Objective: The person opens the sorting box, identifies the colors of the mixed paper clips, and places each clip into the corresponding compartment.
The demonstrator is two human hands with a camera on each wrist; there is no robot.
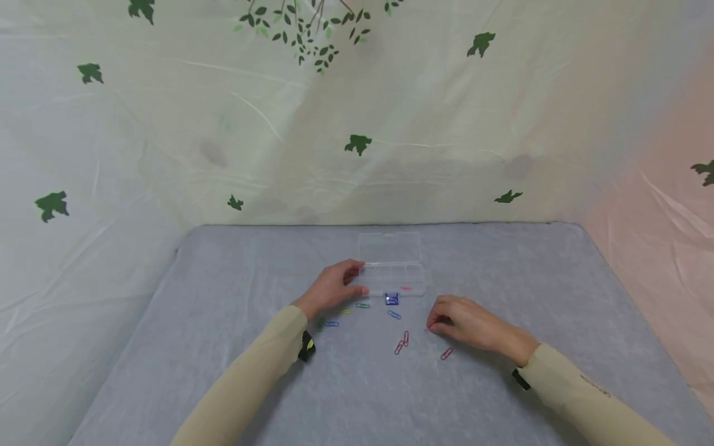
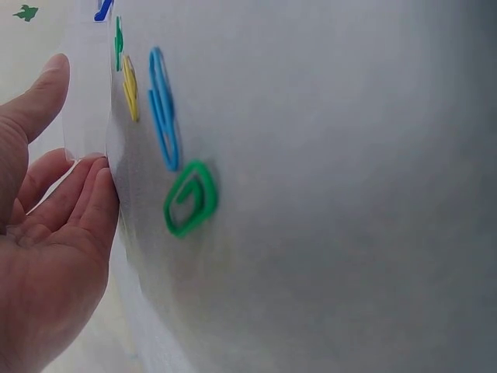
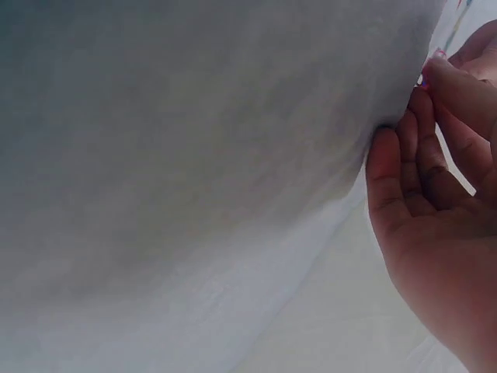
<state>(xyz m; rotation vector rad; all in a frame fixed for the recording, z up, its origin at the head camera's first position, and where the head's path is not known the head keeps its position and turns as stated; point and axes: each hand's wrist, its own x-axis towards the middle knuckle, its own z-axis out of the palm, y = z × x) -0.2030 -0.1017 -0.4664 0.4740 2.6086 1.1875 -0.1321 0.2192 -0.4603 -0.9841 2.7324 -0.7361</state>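
- My left hand (image 1: 334, 285) holds the left end of the clear box (image 1: 382, 279), thumb at its front corner, fingers behind.
- The box lies on the grey-covered desk (image 1: 491, 266), its lid (image 1: 389, 248) folded back away from me; a pink piece (image 1: 406, 287) lies inside.
- My right hand (image 1: 463, 321) pinches a small pink clip (image 1: 429, 329) to the right of the box, near the desk; I can't tell if it touches.
- A dark-blue piece (image 1: 392, 298) sits at the box's front edge, a blue paper clip (image 1: 394, 314) just before it.
- Near my left hand: a green paper clip (image 1: 362, 305), a yellow paper clip (image 1: 346, 311), a light-blue paper clip (image 1: 331, 324) and a green spiral clip (image 2: 190, 198).
- Nearer me lie three red paper clips (image 1: 447, 354).
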